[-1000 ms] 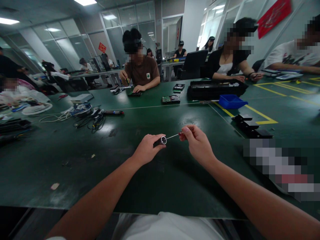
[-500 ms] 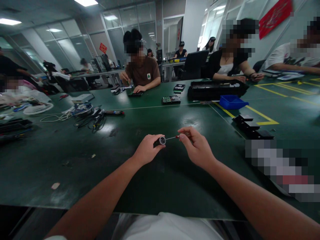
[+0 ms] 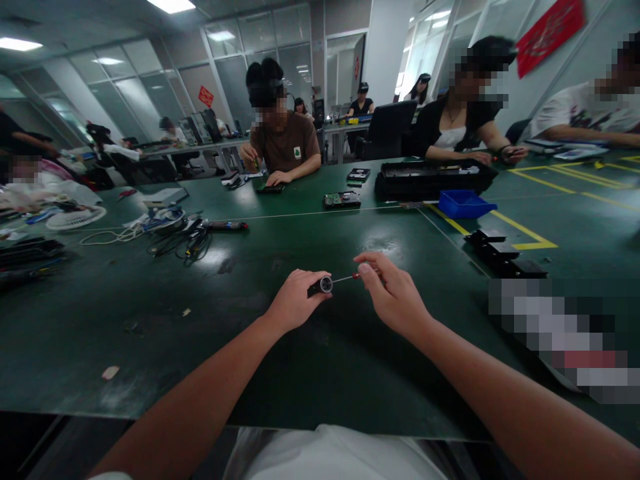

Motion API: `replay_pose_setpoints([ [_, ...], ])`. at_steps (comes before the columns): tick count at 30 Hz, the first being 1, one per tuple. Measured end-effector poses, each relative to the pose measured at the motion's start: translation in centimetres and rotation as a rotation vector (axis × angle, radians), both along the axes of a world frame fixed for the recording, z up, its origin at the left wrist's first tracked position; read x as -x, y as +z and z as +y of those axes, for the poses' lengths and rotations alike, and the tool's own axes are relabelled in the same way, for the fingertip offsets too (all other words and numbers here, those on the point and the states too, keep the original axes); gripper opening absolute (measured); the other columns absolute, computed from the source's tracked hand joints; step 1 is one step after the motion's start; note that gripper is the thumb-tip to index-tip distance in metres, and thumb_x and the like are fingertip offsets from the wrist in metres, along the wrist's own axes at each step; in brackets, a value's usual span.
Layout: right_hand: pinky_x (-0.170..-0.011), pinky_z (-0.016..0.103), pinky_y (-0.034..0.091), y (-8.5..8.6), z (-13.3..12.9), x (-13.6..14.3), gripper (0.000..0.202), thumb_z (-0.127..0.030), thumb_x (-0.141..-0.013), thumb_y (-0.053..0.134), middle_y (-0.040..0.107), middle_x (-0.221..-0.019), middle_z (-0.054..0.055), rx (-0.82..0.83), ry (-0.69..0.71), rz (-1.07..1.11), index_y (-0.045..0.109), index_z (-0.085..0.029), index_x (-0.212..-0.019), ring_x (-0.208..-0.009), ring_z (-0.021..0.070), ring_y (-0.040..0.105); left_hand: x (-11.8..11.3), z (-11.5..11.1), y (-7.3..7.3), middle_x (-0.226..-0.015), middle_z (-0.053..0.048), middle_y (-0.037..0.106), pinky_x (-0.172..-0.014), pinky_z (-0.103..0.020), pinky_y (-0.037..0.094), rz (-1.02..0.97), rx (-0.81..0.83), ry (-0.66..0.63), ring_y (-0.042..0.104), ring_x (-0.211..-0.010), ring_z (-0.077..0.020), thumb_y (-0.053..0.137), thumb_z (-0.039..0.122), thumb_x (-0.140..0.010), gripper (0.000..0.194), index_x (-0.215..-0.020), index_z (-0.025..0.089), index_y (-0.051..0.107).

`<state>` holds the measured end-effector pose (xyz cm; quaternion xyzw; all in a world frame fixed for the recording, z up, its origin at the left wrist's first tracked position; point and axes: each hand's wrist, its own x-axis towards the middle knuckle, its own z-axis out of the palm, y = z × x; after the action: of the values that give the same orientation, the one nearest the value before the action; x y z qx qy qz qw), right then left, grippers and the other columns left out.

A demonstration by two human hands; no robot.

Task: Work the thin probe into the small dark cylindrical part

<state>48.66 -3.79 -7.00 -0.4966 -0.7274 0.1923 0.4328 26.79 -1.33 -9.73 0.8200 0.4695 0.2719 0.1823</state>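
Note:
My left hand (image 3: 296, 300) is closed around a small black cylinder (image 3: 325, 285) with a pale metal rim at the end that faces right and toward me. My right hand (image 3: 393, 290) grips the red handle of a thin screwdriver (image 3: 355, 275), partly hidden by the fingers. Its metal shaft points left and its tip meets the cylinder's rimmed end; whether the tip sits inside or only touches the rim I cannot tell. Both hands are held above the green table (image 3: 300, 380).
Ahead lie circuit-board drives (image 3: 343, 200), a long black housing (image 3: 435, 180) and a blue bin (image 3: 465, 204). Black brackets (image 3: 507, 255) are at the right. Cables (image 3: 193, 240) and a cylindrical tool (image 3: 227, 226) lie at the left. A co-worker in brown (image 3: 285, 143) works across the table.
The cylinder has turned slightly in my left hand, and its rimmed end sits a touch lower. My right fingers have shifted slightly on the screwdriver handle.

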Motion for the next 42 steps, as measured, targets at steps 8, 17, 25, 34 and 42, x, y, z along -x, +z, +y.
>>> replay_pose_setpoints([
  [8, -0.065, 0.033, 0.043, -0.1, 0.1, 0.0, 0.028, -0.030, -0.100, 0.040, 0.067, -0.084, 0.004, -0.032, 0.013, -0.032, 0.058, -0.022, -0.119, -0.069, 0.0200, 0.061, 0.0, 0.0, 0.1, -0.113, -0.003, 0.069, -0.095, -0.039, 0.045, -0.012, 0.005, 0.026, 0.059, -0.104, -0.0221, 0.070, 0.028, -0.087, 0.036, -0.122, 0.026, 0.065],
  [17, -0.060, 0.033, 0.041, 0.0, 0.3, 0.1, 0.029, -0.034, -0.100, 0.041, 0.066, -0.078, 0.003, 0.012, -0.005, -0.055, 0.055, -0.022, -0.122, -0.061, 0.0189, 0.057, -0.2, -0.1, 0.3, -0.110, -0.003, 0.069, -0.097, -0.040, 0.044, 0.013, 0.019, 0.006, 0.059, -0.101, -0.0225, 0.071, 0.029, -0.087, 0.036, -0.122, 0.025, 0.066],
  [25, -0.073, 0.036, 0.046, -0.2, -0.1, 0.1, 0.021, -0.032, -0.100, 0.040, 0.060, -0.088, 0.003, 0.063, 0.085, 0.137, 0.049, -0.025, -0.117, -0.080, 0.0205, 0.059, -0.1, -0.1, 0.1, -0.109, -0.003, 0.069, -0.094, -0.040, 0.045, 0.006, 0.023, 0.014, 0.059, -0.100, -0.0225, 0.070, 0.029, -0.087, 0.034, -0.121, 0.027, 0.066],
  [34, -0.071, 0.035, 0.054, -1.5, 2.3, 0.0, 0.025, -0.046, -0.090, 0.059, 0.060, -0.079, 0.001, 0.343, 0.016, 0.839, 0.059, -0.021, -0.090, -0.070, 0.0154, 0.059, 0.3, 0.4, 0.7, -0.120, -0.002, 0.068, -0.109, -0.046, 0.033, 0.037, -0.114, -0.023, 0.058, -0.112, -0.0214, 0.066, 0.029, -0.091, 0.035, -0.125, 0.027, 0.062],
  [42, -0.071, 0.035, 0.051, -1.1, 1.5, 0.3, 0.022, -0.043, -0.095, 0.052, 0.064, -0.080, 0.002, 0.147, -0.010, 0.513, 0.058, -0.022, -0.095, -0.071, 0.0167, 0.061, 0.5, 0.9, 0.3, -0.116, -0.004, 0.069, -0.102, -0.044, 0.039, 0.074, -0.048, 0.013, 0.059, -0.108, -0.0229, 0.068, 0.034, -0.089, 0.038, -0.125, 0.025, 0.063],
])
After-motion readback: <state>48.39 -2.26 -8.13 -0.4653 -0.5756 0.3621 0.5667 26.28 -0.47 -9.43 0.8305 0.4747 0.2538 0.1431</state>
